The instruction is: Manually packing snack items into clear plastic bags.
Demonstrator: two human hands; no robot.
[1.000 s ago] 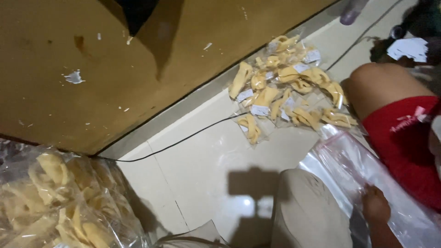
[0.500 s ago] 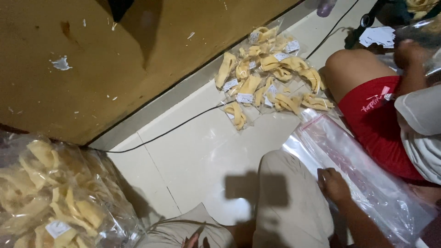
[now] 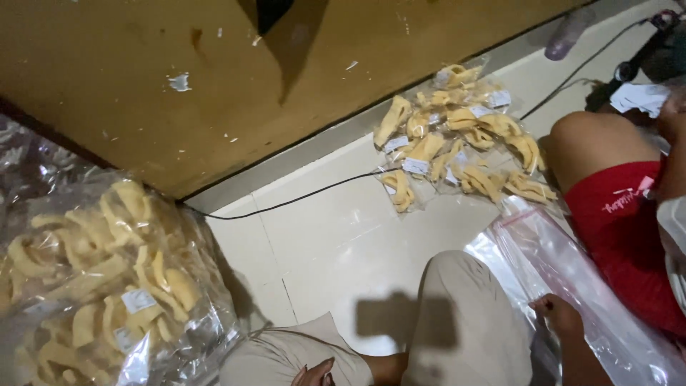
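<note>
The left hand [image 3: 314,374] is cut off by the bottom edge.

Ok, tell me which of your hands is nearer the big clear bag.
Right. The right hand touches the big clear bag; the left hand sits apart, by the other knee.

A home floor used for packing: pale tiles [image 3: 336,236], wooden wall [image 3: 143,107], bagged snack packets [image 3: 457,136].

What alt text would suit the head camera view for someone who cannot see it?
A seated person's right hand rests on a large clear plastic bag on the tiled floor; the left hand barely shows. Small packets of yellow chips lie by a wooden panel.
</note>
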